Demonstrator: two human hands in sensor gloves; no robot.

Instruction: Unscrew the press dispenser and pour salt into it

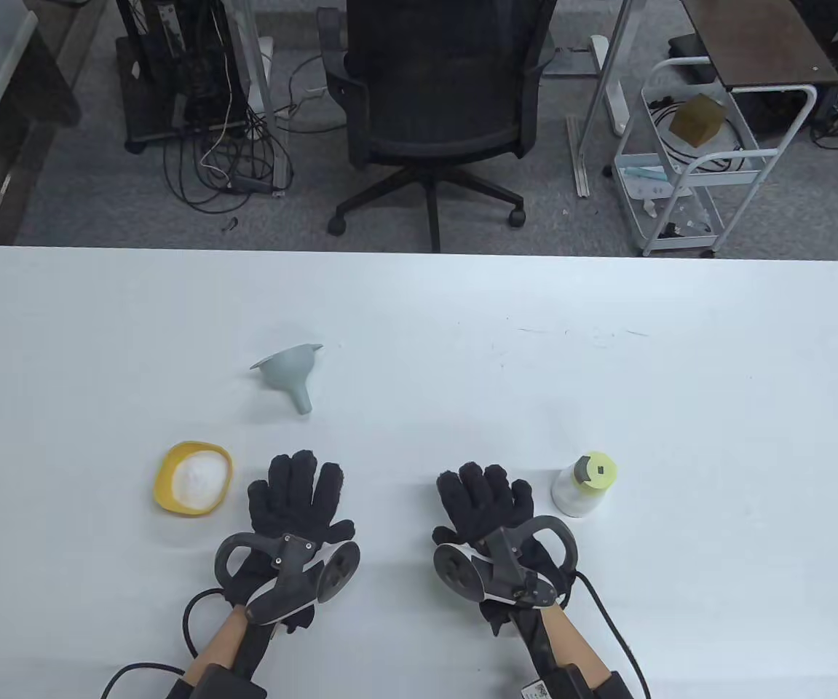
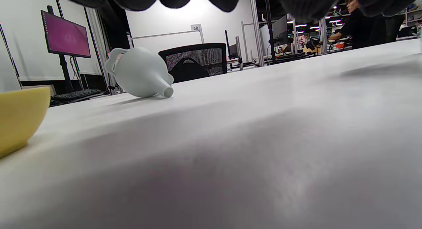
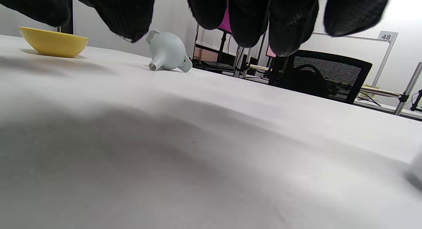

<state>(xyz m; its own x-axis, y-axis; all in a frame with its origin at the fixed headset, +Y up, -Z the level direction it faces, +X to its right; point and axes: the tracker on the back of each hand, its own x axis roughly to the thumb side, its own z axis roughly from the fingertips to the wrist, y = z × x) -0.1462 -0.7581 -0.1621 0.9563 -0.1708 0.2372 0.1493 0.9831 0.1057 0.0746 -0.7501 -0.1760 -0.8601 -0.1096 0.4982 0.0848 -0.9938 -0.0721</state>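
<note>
Starting furthest out to the left of my left hand (image 1: 295, 502), a small yellow plastic bowl heaped with white salt (image 1: 193, 478) is sitting just beside my fingers, and ahead of that hand, further out on the white table (image 1: 608, 364), a pale grey plastic funnel (image 1: 289, 373) is lying tipped on its side with the spout pointing back toward me. My left hand is resting palm down on the table, fingers spread and grasping nothing. My right hand (image 1: 488, 510) is lying the same way close beside it, flat, released, gripping nothing either. Just to the right of my right hand, near the fingertips, the white press dispenser bottle with its pale yellow-green cap (image 1: 583, 484) is standing upright, cap on and untouched. So I am judging that I am sitting at the very start, with the unscrewing not yet begun. The next move is calling for my right hand to reach to the bottle and one hand to steady the white body while the other twists the cap off; the bottle looks light, so gripping only the top could tip it.
</note>
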